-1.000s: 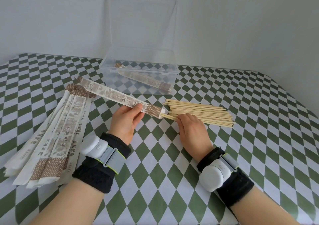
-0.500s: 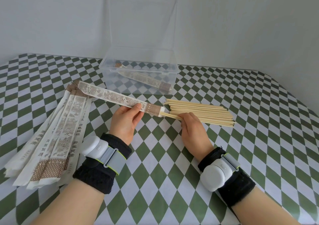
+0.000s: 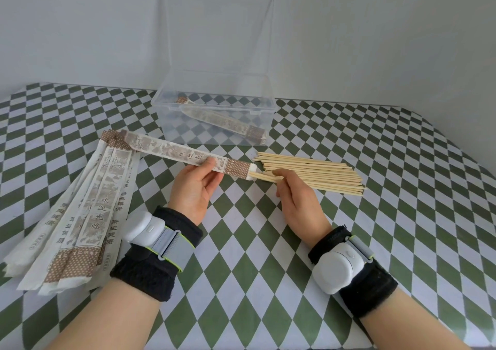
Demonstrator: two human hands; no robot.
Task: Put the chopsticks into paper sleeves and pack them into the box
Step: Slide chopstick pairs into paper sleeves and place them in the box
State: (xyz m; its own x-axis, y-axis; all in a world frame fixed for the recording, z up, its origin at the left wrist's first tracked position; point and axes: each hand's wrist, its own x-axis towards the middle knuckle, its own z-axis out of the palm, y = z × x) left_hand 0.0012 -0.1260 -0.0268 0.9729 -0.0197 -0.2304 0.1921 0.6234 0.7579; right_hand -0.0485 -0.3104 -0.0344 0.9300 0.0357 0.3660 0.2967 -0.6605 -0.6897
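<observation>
My left hand [image 3: 194, 188] pinches a printed paper sleeve [image 3: 171, 151] near its open brown end, holding it level above the table. My right hand [image 3: 296, 198] pinches the near end of a pair of chopsticks [image 3: 264, 177] whose tips enter the sleeve's mouth. A pile of bare wooden chopsticks [image 3: 316, 171] lies just right of the sleeve. A clear plastic box [image 3: 214, 103] with its lid up stands behind, holding one sleeved pair [image 3: 225, 121].
A fan of several empty paper sleeves [image 3: 80, 215] lies at the left on the green-and-white checked tablecloth [image 3: 402, 188]. A plain wall rises behind the box. Both wrists carry white devices on black bands.
My right hand has lifted a pair of chopsticks from the pile and slid their tips left into the sleeve's mouth. The left hand keeps the sleeve nearly still.
</observation>
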